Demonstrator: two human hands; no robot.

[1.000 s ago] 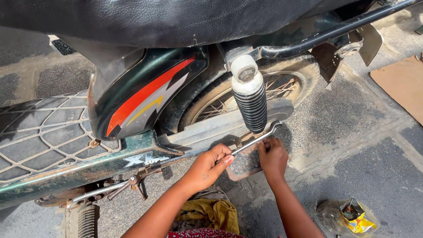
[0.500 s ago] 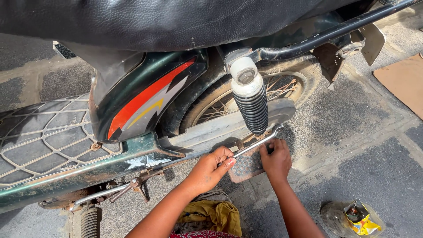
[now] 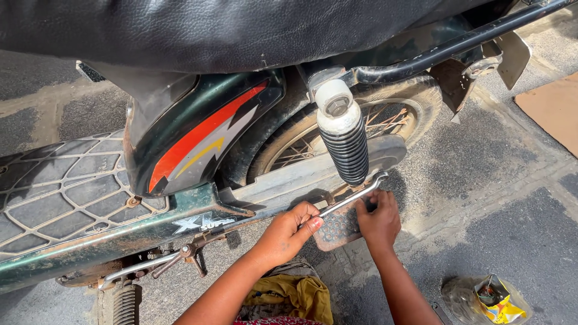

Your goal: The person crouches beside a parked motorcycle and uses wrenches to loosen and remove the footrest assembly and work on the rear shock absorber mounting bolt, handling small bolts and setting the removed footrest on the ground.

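A long silver wrench (image 3: 352, 200) is being worked low on the side of a green motorbike (image 3: 198, 144), just under the black ribbed shock absorber (image 3: 344, 141). The handle end is gripped by the left hand (image 3: 289, 232), fingers curled around the bar, and the far end is seated somewhere near the bottom shock mount by the rear wheel (image 3: 385, 117). The right hand (image 3: 378, 219) is pressed over the rusty patterned footrest plate (image 3: 337, 229) right beside the wrench head – whether its fingers are wrapped around anything can't be told, since they're tucked under.

As for progress: the shock looks fully mounted at the top, the nut there is in place, and nothing appears to be removed or laid aside, so the job is judged to be somewhere in the loosening-or-tightening stage at the lower fastener – the fastener itself is hidden.

All of this is done outdoors in hard sunlight on rough, dusty asphalt (image 3: 512, 198). A crumpled yellow wrapper (image 3: 497, 298) is seen lying on the ground to the right, and a piece of brown cardboard (image 3: 554, 108) further off.
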